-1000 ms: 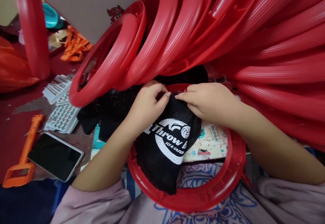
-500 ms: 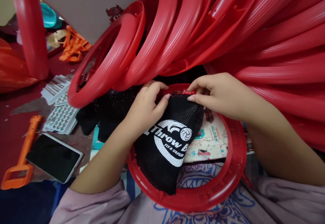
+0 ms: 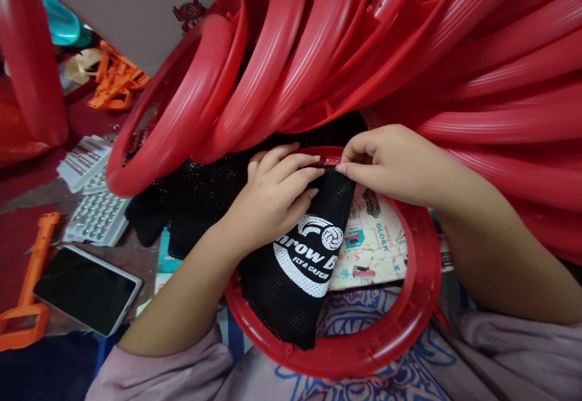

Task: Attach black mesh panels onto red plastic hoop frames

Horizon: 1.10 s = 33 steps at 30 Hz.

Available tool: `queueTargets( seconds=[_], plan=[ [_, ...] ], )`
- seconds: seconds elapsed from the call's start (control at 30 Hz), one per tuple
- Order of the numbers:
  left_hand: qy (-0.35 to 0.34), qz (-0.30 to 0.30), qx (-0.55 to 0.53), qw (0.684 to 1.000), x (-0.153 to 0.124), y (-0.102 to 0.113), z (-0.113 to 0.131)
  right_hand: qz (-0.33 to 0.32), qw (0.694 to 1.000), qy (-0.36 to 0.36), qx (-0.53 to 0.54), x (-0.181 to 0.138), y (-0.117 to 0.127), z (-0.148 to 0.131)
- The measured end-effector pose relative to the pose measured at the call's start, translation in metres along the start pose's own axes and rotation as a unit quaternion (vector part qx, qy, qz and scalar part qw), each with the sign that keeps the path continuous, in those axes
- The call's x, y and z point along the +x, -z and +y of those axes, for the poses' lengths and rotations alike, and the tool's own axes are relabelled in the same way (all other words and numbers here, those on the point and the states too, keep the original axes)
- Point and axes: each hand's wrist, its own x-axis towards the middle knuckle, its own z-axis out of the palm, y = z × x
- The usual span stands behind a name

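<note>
A red plastic ring (image 3: 422, 268) rests on my lap with a black mesh net (image 3: 291, 292) spread over its left side. White lettering on the net reads "Throw B" and "Fly & Catch", partly covered by my left hand (image 3: 284, 192). That hand has its fingers stretched out, the tips on the net's upper edge at the far rim. My right hand (image 3: 386, 155) pinches the net's upper right corner between thumb and fingers, against the rim. Small pegs show on the rim between the two hands.
Many red rings (image 3: 282, 56) lean in a row beyond my hands. At left are a phone (image 3: 88, 289), an orange plastic handle (image 3: 34, 286), trays of small metal balls (image 3: 97, 216) and more orange parts (image 3: 116, 80). More black mesh (image 3: 195, 195) lies beside my left arm. Printed cardboard (image 3: 373, 243) shows through the ring.
My left hand has turned over the net with its fingers extended to the right, covering more lettering. My right fingers have closed at the net's corner; the red piece near them no longer shows.
</note>
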Motion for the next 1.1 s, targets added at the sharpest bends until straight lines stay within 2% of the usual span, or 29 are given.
queueTargets(
  seconds=[0.5, 0.8, 1.1],
  plan=[
    [0.001, 0.018, 0.041, 0.999, 0.0, -0.004, 0.002, 0.038, 0.999, -0.021, 0.007, 0.006, -0.01, 0.0],
    [0.016, -0.005, 0.113, 0.993, 0.0, -0.009, 0.005, 0.005, 0.999, -0.046, -0.009, 0.008, -0.008, -0.002],
    [0.038, -0.036, 0.124, 0.991, 0.003, -0.009, 0.002, 0.013, 0.992, -0.102, -0.076, 0.01, -0.013, -0.01]
  ],
)
